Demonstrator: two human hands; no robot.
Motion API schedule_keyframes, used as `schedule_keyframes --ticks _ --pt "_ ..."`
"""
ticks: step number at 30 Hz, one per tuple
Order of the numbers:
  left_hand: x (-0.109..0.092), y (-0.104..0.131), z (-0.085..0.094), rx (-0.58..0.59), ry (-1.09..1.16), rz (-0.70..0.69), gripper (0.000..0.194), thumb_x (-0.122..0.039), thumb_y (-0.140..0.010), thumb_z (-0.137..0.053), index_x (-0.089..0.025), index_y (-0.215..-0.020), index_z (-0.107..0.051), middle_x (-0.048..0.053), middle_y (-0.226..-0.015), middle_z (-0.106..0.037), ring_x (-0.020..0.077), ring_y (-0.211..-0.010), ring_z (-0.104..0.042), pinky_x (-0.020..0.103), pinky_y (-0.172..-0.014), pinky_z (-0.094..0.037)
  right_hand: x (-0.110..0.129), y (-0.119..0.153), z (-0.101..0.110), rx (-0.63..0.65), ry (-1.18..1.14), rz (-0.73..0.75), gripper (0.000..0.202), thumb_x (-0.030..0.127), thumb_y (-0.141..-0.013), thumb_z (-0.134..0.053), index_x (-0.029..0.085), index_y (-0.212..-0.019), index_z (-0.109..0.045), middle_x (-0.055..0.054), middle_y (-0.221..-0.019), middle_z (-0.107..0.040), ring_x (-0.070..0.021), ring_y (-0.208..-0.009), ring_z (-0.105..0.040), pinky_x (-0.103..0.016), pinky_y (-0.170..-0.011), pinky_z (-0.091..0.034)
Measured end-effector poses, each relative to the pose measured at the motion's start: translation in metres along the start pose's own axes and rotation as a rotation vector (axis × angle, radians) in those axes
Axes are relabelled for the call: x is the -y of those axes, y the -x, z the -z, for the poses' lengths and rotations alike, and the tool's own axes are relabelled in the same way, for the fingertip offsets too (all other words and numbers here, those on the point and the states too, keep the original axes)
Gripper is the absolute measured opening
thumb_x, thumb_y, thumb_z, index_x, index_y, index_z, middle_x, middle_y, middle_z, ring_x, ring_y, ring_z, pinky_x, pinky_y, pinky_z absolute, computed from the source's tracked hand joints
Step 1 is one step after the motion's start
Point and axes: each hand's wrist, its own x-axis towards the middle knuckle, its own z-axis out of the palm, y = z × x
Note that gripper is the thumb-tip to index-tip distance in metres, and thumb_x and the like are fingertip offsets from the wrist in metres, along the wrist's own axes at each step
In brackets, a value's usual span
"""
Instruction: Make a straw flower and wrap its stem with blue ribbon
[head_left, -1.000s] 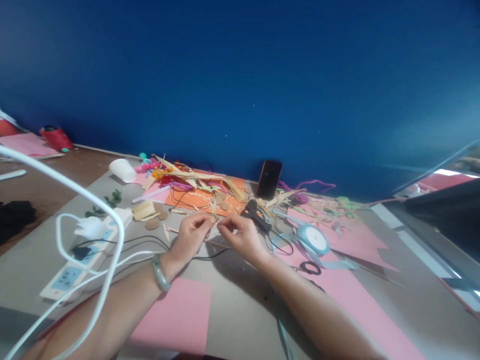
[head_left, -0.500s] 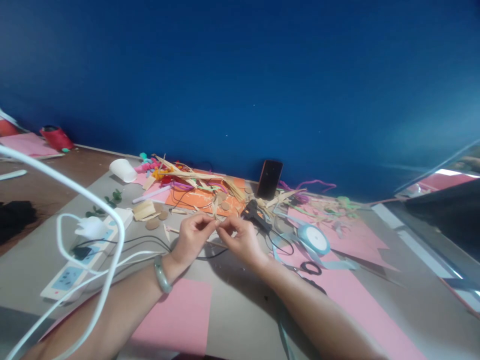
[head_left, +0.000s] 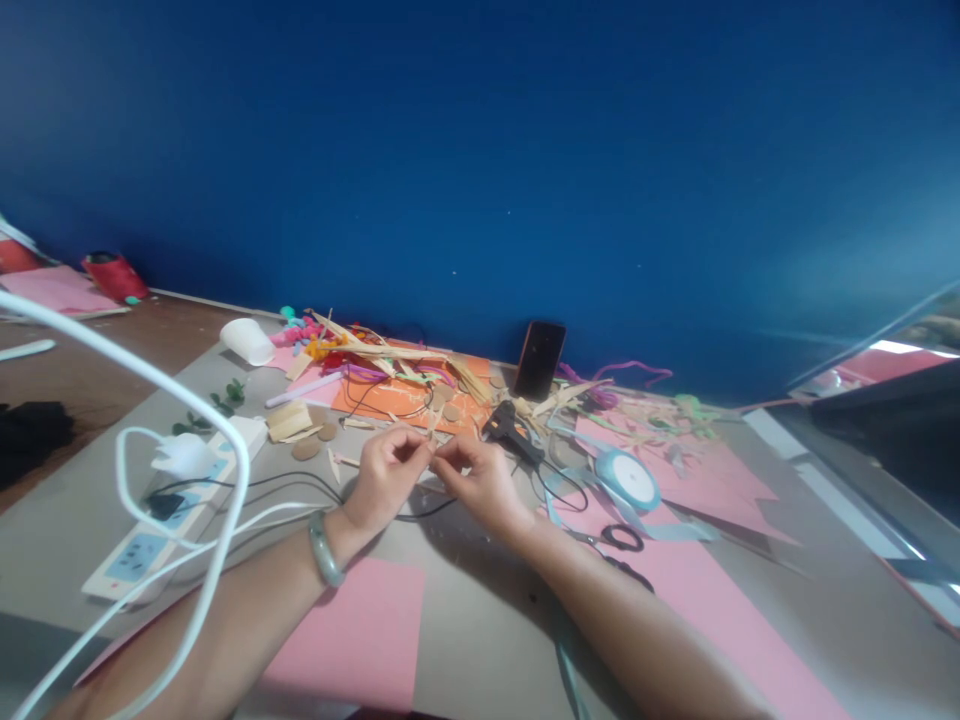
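My left hand [head_left: 388, 475] and my right hand [head_left: 480, 480] meet fingertip to fingertip over the middle of the table. Each pinches thumb against index finger on a small pale strip [head_left: 433, 424], which looks like dried husk; its lower part is hidden by the fingers. Just right of my right hand lies a black glue gun [head_left: 516, 435] with its cord. Scissors with black handles [head_left: 622, 538] rest beside my right forearm. Round brown discs [head_left: 305, 449] and a pale folded husk bundle [head_left: 289, 421] lie left of my left hand.
A white power strip [head_left: 135, 555] with plugs and looping white cable [head_left: 241, 470] occupies the left. Behind are a phone [head_left: 540, 360], orange sheet [head_left: 367, 398] and white cup [head_left: 247, 341]. A blue ribbon roll [head_left: 628, 479] and pink paper [head_left: 720, 590] lie right. A blue wall [head_left: 480, 180] rises behind.
Both hands stay together in nearly the same place, fingertips still pinched. The finger positions shift only very slightly; the objects on the table have not moved.
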Motion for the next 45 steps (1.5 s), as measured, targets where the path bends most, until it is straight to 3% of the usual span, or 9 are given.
schedule_keyframes --ticks 4,8,17,23,33,45 --pt "-0.001 0.0 0.002 -0.013 -0.033 -0.027 0.016 -0.024 -0.078 -0.062 -0.017 -0.064 -0.061 0.001 -0.065 -0.057 0.014 -0.064 -0.052 0.024 -0.061 -0.04 0.002 -0.004 0.009 0.079 0.031 0.014 0.006 0.021 -0.074 -0.061 0.017 -0.071 -0.065 -0.002 -0.066 -0.067 -0.0125 -0.055 -0.058 -0.023 -0.055 -0.044" --pt "0.0 0.001 0.002 -0.006 -0.096 -0.08 0.017 -0.024 -0.08 -0.061 -0.017 -0.064 -0.06 0.001 -0.065 -0.055 0.0139 -0.063 -0.051 0.025 -0.06 -0.038 0.009 -0.008 0.02 -0.007 0.008 0.016 0.009 0.023 -0.073 -0.063 0.016 -0.078 -0.067 -0.005 -0.076 -0.07 -0.0156 -0.066 -0.062 -0.027 -0.065 -0.048" --pt "0.003 0.006 -0.003 0.103 -0.08 -0.161 0.016 -0.019 -0.082 -0.058 -0.017 -0.067 -0.058 0.001 -0.071 -0.058 0.0137 -0.069 -0.054 0.025 -0.065 -0.041 0.01 -0.006 0.018 -0.1 -0.092 -0.018 0.02 0.031 -0.079 -0.06 0.015 -0.066 -0.061 -0.002 -0.064 -0.061 -0.0124 -0.06 -0.052 -0.024 -0.061 -0.043" --pt "0.007 0.006 -0.004 0.076 -0.088 -0.112 0.018 -0.023 -0.081 -0.06 -0.016 -0.065 -0.058 0.001 -0.068 -0.057 0.0132 -0.066 -0.052 0.025 -0.064 -0.04 0.012 -0.006 0.017 -0.123 -0.088 -0.02 0.021 0.029 -0.078 -0.06 0.016 -0.062 -0.059 0.0 -0.061 -0.058 -0.0118 -0.059 -0.05 -0.024 -0.061 -0.042" --pt "0.005 0.005 -0.005 0.033 0.024 0.102 0.022 -0.03 -0.079 -0.062 -0.015 -0.064 -0.057 -0.002 -0.059 -0.051 0.0104 -0.055 -0.046 0.023 -0.055 -0.038 0.008 -0.004 0.013 -0.168 -0.057 -0.005 0.022 0.029 -0.077 -0.059 0.016 -0.059 -0.055 0.001 -0.057 -0.054 -0.0114 -0.057 -0.047 -0.024 -0.059 -0.04" --pt "0.007 0.004 -0.005 0.023 -0.001 0.025 0.018 -0.024 -0.076 -0.064 -0.015 -0.062 -0.058 -0.002 -0.06 -0.051 0.0109 -0.058 -0.046 0.023 -0.055 -0.037 0.014 -0.004 0.013 -0.166 -0.098 -0.076 0.023 0.028 -0.075 -0.058 0.017 -0.056 -0.053 0.003 -0.05 -0.05 -0.0096 -0.05 -0.044 -0.022 -0.052 -0.037"
